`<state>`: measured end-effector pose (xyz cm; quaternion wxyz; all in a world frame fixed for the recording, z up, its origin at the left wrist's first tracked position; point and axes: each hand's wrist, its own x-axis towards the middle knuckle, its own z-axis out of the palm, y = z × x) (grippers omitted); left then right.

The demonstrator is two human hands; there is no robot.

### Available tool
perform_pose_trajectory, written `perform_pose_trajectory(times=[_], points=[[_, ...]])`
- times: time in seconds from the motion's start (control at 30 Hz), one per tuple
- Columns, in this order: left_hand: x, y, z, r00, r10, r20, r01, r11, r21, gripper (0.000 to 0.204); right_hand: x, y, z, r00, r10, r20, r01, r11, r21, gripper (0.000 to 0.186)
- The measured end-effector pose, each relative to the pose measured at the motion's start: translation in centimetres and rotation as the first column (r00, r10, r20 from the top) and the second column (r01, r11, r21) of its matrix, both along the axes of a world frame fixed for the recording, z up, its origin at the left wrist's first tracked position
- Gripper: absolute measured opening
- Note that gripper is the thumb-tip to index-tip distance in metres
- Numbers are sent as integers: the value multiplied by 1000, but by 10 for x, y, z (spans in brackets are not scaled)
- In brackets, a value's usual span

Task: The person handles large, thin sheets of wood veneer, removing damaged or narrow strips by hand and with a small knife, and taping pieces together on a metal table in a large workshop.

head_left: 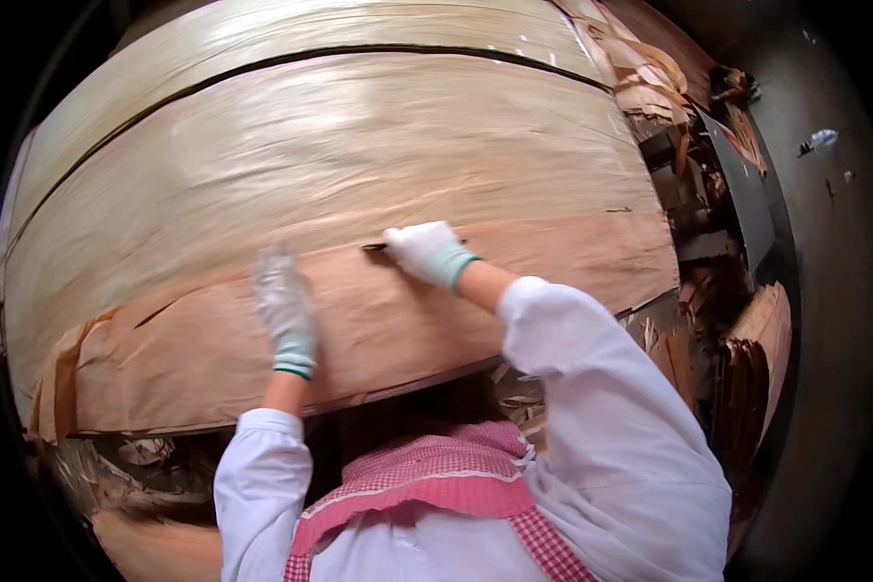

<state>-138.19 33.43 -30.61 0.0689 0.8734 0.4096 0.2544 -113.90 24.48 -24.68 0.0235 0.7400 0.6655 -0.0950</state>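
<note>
A reddish-tan strip of wood veneer (pixel 388 325) lies along the near edge of a broad, pale veneer sheet (pixel 378 145). My left hand (pixel 286 308), in a white glove with a green-edged cuff, rests on the strip with its fingers stretched out, slightly blurred. Farther right, my gloved right hand (pixel 427 250) is closed around a dark knife-like tool (pixel 373 247). The tool's dark end sticks out to the left of the fist, close to the line where strip and sheet meet; the fist hides its middle. At the left, the strip's end has a folded, torn flap (pixel 60 383).
Across the far side of the sheet runs a long dark gap (pixel 359 48). Torn veneer scraps (pixel 650 82) hang at the far right corner. A stack of veneer pieces (pixel 757 359) stands at the right, beside the grey floor (pixel 834 291). More scraps lie below the near edge.
</note>
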Motion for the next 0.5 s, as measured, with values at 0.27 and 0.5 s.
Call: perform_pose_trajectory(times=[0.27, 0.5], points=[[191, -116, -3, 984, -74, 160, 110, 967, -229, 40, 197, -129, -7, 997, -33, -73, 31, 999, -17, 12], [314, -189, 14, 950, -173, -261, 129, 976, -177, 45, 395, -246, 6, 989, -106, -106, 95, 990, -102, 12]])
